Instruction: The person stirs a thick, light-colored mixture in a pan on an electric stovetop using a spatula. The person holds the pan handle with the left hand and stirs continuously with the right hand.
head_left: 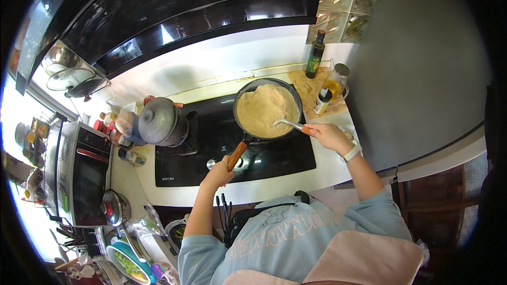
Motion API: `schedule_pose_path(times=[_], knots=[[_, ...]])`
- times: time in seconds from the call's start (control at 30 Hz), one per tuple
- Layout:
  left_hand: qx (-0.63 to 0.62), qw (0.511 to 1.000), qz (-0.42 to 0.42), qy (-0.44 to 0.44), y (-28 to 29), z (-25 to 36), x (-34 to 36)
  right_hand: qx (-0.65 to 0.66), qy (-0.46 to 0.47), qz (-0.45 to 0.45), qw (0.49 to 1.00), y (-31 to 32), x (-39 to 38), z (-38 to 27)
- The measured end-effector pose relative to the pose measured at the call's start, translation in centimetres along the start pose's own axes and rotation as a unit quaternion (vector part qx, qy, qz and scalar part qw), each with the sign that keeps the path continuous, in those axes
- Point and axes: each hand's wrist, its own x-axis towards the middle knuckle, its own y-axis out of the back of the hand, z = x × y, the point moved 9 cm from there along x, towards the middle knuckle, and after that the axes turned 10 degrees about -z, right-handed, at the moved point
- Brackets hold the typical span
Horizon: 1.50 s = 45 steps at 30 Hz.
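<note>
Spilling looks like the likeliest trouble, because the pan (247,88) is loaded with pale powder (265,108) banked close to its rim. It sits on the right side of the black hob (216,121), toward the back, its wooden handle (238,155) angled to the front left. The left hand (218,172) is closed around that handle; the right hand (328,136) is wrapped round the grip of a utensil (292,124), whose silvery end rests in the powder at the front right. A quick flick or hard push could send powder over the edge and onto the glass. Should the left hand loosen, the same push might turn or slide the pan. Scorching is another risk if the burner is lit (the pan hides it, so I cannot tell): powder lying unstirred at the bottom could catch while the top looks pale. Off to the right, the shaker (322,101) and jug (336,83) stand near enough that a wide sweep of the right hand might knock them. The lidded pot (158,121) is well apart on the left, so a bump there seems less likely.
</note>
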Motion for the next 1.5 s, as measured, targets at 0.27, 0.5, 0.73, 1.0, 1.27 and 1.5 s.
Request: schedule_pose_path(times=[0.27, 0.5, 0.73, 1.0, 1.27, 1.5], knots=[[-0.013, 1.000, 0.006, -0.004, 0.0, 0.0, 0.1, 0.061, 0.018, 0.054, 0.997, -0.5, 3.8, 0.3], [0.001, 1.000, -0.003, 0.013, 0.0, 0.1, -0.1, 0.055, 0.012, 0.102, 0.993, -1.5, 7.3, 0.9], [0.000, 1.000, -0.002, 0.006, -0.1, -0.1, 0.1, 0.058, 0.041, 0.039, 0.997, -2.5, 4.8, 0.6], [0.006, 1.000, -0.001, 0.018, -0.1, -0.3, 0.2, -0.072, 0.004, -0.019, 0.997, 5.5, -2.1, -1.5], [0.014, 1.000, 0.011, 0.001, 0.0, -0.2, 0.2, 0.036, 0.023, -0.011, 0.999, -0.2, 0.3, 0.8], [0.008, 1.000, -0.002, 0.007, -0.1, -0.1, 0.0, 0.170, -0.077, -0.033, 0.982, -0.5, 2.7, 0.7]])
